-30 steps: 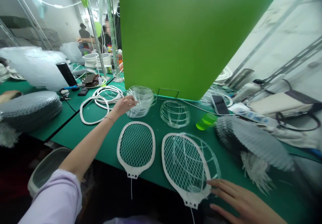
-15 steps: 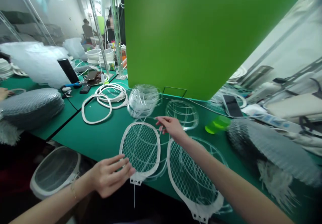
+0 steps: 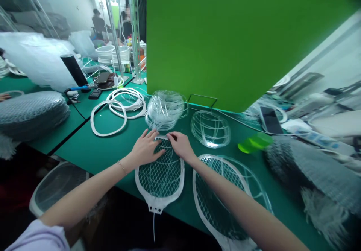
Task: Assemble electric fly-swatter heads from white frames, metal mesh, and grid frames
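A: What fills the view?
B: A big green board (image 3: 225,44) stands upright on the far edge of the green-topped table (image 3: 107,149), with a bubble-wrapped stack (image 3: 34,113) to the left and another (image 3: 304,175) to the right.

A: And in front of the board?
B: A white swatter frame (image 3: 160,183) with wire mesh lies flat on the table, directly in front of the person. A second swatter frame (image 3: 217,194) lies to its right, on top of a clear ribbed guard.

A: Anything else close by?
B: A stack of clear ribbed guards (image 3: 165,110) sits just past the hands, and a single guard (image 3: 210,128) lies beside it. White plastic loops (image 3: 108,119) lie to the left.

A: How are the hands?
B: Both are on the upper end of the nearer frame. The left hand (image 3: 145,149) lies on the mesh with its fingers spread. The right hand (image 3: 180,145) curves down beside a small metal strip (image 3: 161,137) at the top of the frame.

A: Is it pinching the strip?
B: I can't tell from here.
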Motion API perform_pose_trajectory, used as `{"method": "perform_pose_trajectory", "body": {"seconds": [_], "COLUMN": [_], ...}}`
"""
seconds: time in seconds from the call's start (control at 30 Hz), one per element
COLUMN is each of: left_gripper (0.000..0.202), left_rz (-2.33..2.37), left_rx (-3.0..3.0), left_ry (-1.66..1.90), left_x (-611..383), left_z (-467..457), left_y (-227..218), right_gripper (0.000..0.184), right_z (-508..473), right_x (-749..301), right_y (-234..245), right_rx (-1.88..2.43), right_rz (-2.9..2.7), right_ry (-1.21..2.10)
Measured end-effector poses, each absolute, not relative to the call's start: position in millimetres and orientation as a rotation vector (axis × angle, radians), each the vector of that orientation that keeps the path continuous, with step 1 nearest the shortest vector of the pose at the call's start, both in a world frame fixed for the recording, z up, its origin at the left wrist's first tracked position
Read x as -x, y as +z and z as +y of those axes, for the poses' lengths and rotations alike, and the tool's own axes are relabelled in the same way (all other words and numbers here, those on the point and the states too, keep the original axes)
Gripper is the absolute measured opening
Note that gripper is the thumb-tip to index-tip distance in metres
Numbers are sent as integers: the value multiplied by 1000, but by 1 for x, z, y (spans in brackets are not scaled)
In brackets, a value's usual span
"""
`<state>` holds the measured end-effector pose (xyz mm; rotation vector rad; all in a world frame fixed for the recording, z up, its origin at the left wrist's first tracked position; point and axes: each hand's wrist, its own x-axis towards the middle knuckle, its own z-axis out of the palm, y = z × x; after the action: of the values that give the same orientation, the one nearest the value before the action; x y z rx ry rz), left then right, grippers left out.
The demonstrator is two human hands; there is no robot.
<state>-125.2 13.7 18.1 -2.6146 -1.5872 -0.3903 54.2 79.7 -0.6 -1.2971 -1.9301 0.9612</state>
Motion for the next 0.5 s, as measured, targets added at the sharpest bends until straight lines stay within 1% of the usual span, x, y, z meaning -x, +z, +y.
{"method": "perform_pose_trajectory", "body": {"seconds": [0.1, 0.2, 0.5], "left_gripper": [50, 56, 63], "left_rz": [-1583, -1566, -1513], "left_rx": [2633, 2667, 2748], "left_ry": [-402, -399, -359], "left_x": [127, 129, 131], "left_z": [13, 12, 12], "left_y": [11, 14, 14], "right_gripper": [21, 22, 26], "right_z": [73, 71, 71], "right_x": [-56, -56, -59], "right_y": [-3, -6, -6], "right_rx": [1249, 1210, 1221], "right_rz": [-2043, -2141, -2348], "right_ry": [815, 736, 501]}}
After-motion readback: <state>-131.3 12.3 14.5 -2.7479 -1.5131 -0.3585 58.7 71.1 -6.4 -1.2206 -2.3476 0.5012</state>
